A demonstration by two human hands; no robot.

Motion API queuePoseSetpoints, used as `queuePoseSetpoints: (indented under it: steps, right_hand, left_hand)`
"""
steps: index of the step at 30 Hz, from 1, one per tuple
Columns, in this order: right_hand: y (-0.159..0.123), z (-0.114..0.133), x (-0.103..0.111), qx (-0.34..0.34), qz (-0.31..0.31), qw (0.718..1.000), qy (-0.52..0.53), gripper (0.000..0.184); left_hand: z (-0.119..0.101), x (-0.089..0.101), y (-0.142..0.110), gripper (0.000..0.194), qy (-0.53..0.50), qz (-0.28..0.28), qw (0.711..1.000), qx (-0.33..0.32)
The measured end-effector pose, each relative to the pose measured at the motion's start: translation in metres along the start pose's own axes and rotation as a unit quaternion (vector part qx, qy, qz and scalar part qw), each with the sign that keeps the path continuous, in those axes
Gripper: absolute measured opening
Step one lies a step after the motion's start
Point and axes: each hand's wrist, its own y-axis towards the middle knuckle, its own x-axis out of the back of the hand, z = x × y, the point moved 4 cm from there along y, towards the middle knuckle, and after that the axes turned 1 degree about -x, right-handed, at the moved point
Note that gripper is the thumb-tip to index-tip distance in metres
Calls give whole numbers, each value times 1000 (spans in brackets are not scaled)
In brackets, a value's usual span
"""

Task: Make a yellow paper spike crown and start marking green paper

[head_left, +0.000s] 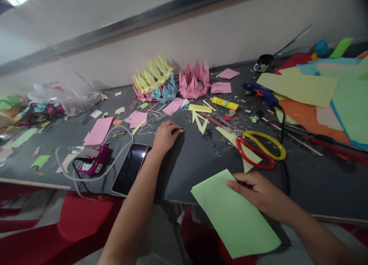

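My right hand (258, 192) grips a light green sheet of paper (238, 219), thumb on top and fingers beneath. The paper looks folded or doubled at its upper left edge, and it hangs past the table's front edge. On the dark tabletop rests my left hand (167, 136), its fingers curled with thumb and fingertips together; whatever they might hold is too small to tell. Beside that forearm lies a phone (130, 169). Scissors (255, 148) with one red and one yellow handle lie beyond my right hand, over pale yellow paper scraps (247, 157).
Folded paper crowns, yellow (152, 75), blue (165, 90) and pink (195, 81), stand near the wall. A glue stick (225, 103), a blue glue gun (263, 94) and coloured sheets (301, 89) lie rightward. A purple power block (96, 161) with cables sits left, amid paper scraps.
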Motion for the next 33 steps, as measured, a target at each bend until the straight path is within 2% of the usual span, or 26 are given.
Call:
queuePoseSetpoints:
  steps: [7, 12, 20, 33]
  right_hand:
    - [-1, -2, 1, -1, -3, 1000, 6, 43]
    - [1, -2, 0, -2, 0, 1000, 1, 44]
    - [0, -3, 1, 0, -5, 1000, -7, 45]
    - [0, -4, 1, -8, -1, 1000, -8, 45]
  left_hand:
    - [-12, 4, 0, 14, 55, 18, 998, 0]
    - [-18, -1, -2, 16, 94, 28, 995, 4]
    - [-9, -3, -1, 18, 92, 4, 995, 20]
    - [3, 9, -4, 14, 52, -37, 996, 57]
